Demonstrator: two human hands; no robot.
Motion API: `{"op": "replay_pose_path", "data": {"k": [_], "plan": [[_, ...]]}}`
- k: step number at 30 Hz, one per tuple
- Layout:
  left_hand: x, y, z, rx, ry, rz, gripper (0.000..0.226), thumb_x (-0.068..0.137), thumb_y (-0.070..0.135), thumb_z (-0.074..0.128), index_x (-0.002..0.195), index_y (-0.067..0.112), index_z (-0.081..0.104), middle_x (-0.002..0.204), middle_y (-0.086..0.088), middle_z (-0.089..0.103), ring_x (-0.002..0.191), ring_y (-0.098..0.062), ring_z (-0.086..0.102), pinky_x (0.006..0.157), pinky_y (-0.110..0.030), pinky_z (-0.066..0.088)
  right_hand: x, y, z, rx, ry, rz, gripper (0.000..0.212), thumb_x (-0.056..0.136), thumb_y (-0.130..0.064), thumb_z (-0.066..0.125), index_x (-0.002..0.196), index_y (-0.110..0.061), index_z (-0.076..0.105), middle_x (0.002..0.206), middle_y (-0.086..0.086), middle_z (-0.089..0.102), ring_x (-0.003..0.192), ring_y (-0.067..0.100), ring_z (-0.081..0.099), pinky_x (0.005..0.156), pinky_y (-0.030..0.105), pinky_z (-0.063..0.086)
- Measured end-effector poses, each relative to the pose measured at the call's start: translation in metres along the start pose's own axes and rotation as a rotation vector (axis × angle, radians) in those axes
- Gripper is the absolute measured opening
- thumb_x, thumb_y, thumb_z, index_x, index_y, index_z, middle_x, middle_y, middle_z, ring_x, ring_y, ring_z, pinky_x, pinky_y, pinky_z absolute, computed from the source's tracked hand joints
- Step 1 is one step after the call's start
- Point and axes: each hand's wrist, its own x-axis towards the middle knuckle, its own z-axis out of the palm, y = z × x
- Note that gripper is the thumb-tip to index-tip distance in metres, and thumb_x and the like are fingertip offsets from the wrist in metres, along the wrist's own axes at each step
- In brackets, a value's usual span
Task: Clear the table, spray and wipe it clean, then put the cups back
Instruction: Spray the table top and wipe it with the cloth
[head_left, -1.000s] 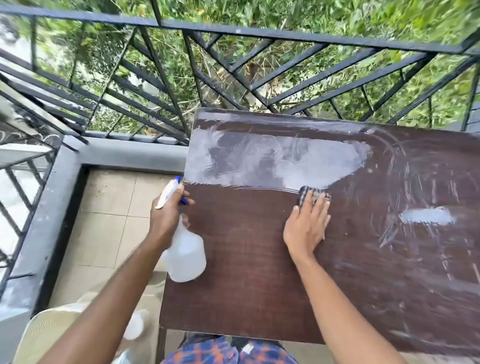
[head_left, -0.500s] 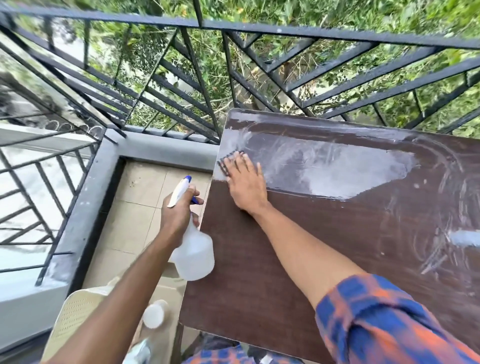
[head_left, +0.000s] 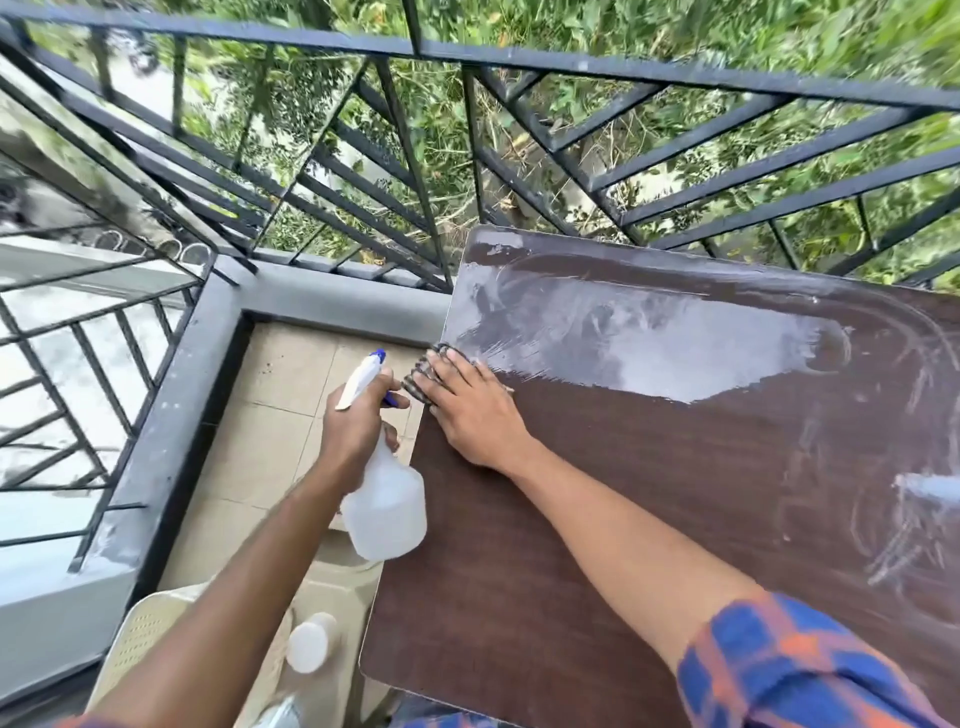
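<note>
The dark brown table (head_left: 649, 519) fills the right of the view, wet and streaked across its far half. My right hand (head_left: 470, 410) lies flat on a dark checked cloth (head_left: 415, 382) at the table's left edge, fingers straight, the cloth poking out past the edge. My left hand (head_left: 358, 421) grips the neck of a translucent white spray bottle (head_left: 387, 499) with a blue-tipped nozzle, held just off the table's left side over the floor. A white cup (head_left: 310, 642) stands on a cream plastic chair (head_left: 145, 639) at the lower left.
A black metal railing (head_left: 519, 57) runs behind and to the left of the table, on a grey concrete kerb (head_left: 332, 304). Beige floor tiles (head_left: 270, 415) lie between kerb and table. Green foliage shows beyond the railing.
My right hand with the cloth swept left across the table, then drew back along the left edge toward me. The left hand kept hold of the spray bottle beside the table.
</note>
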Motion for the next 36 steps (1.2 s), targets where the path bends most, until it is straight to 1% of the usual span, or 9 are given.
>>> {"op": "replay_pose_path", "data": {"k": [4,8,10,14,19,22,30,34,36], "plan": [[0.007,0.011,0.009,0.001,-0.006,0.009,0.021,0.097,0.032,0.060,0.089,0.015,0.069,0.079,-0.006,0.072,0.034,-0.022,0.044,0.047,-0.026,0.039,0.069,0.028,-0.023,0.012,-0.084,0.066,0.051,0.103,-0.032,0.042,0.154,-0.030,0.036,0.167,0.000,0.020,0.154,0.024,0.013,0.122,0.051,0.018],[0.011,0.018,0.021,0.001,-0.015,0.006,0.025,0.099,0.035,0.059,0.091,0.014,0.069,0.079,-0.003,0.072,0.034,-0.022,0.045,0.047,-0.026,0.039,0.084,0.061,-0.043,0.008,-0.040,0.193,0.055,0.103,-0.033,0.043,0.156,-0.031,0.029,0.168,0.001,0.015,0.155,0.025,0.013,0.123,0.054,0.015],[0.014,0.022,0.027,0.004,-0.020,0.004,0.026,0.100,0.036,0.059,0.092,0.014,0.069,0.080,-0.003,0.073,0.034,-0.021,0.045,0.047,-0.026,0.040,0.067,0.083,-0.050,0.027,0.047,0.300,0.055,0.103,-0.031,0.044,0.156,-0.028,0.030,0.168,0.003,0.017,0.154,0.026,0.014,0.124,0.052,0.013],[0.019,0.030,0.042,0.003,-0.043,0.016,0.026,0.100,0.036,0.059,0.093,0.012,0.069,0.078,-0.002,0.072,0.032,-0.022,0.043,0.042,-0.023,0.039,0.004,0.149,-0.069,0.026,0.226,0.614,0.056,0.104,-0.034,0.041,0.158,-0.028,0.027,0.168,0.004,0.016,0.155,0.026,0.013,0.124,0.051,0.013],[0.019,0.034,0.061,-0.006,-0.092,0.053,0.023,0.101,0.033,0.060,0.089,0.016,0.069,0.074,-0.003,0.070,0.030,-0.021,0.042,0.039,-0.021,0.038,-0.091,0.235,-0.097,0.036,0.344,0.958,0.055,0.105,-0.032,0.039,0.159,-0.023,0.027,0.168,0.009,0.014,0.154,0.032,0.014,0.123,0.052,0.016],[0.020,0.036,0.070,0.002,-0.129,0.052,0.024,0.102,0.033,0.060,0.087,0.017,0.069,0.074,-0.004,0.071,0.031,-0.020,0.042,0.039,-0.021,0.039,-0.135,0.252,-0.100,0.032,0.378,1.107,0.055,0.106,-0.031,0.038,0.159,-0.020,0.026,0.168,0.012,0.012,0.154,0.033,0.011,0.124,0.052,0.013],[0.029,0.046,0.080,0.017,-0.162,0.063,0.027,0.103,0.033,0.056,0.091,0.012,0.067,0.084,-0.012,0.068,0.038,-0.021,0.044,0.046,-0.030,0.041,-0.106,0.251,-0.106,0.012,0.404,1.178,0.055,0.106,-0.029,0.039,0.159,-0.022,0.024,0.169,0.008,0.012,0.155,0.031,0.008,0.123,0.051,0.011],[0.037,0.050,0.076,-0.013,-0.130,0.081,0.026,0.103,0.032,0.056,0.088,0.015,0.067,0.081,-0.009,0.069,0.036,-0.021,0.043,0.042,-0.026,0.043,-0.049,0.258,-0.114,0.068,0.420,1.188,0.055,0.107,-0.028,0.037,0.159,-0.024,0.021,0.169,0.008,0.008,0.155,0.031,0.004,0.124,0.051,0.010],[0.039,0.053,0.073,-0.024,-0.126,0.091,0.025,0.103,0.034,0.056,0.086,0.023,0.071,0.081,-0.009,0.070,0.038,-0.023,0.044,0.043,-0.027,0.042,-0.014,0.248,-0.111,0.063,0.401,1.119,0.054,0.107,-0.026,0.037,0.159,-0.024,0.022,0.169,0.008,0.008,0.155,0.032,0.004,0.124,0.050,0.009]]}}
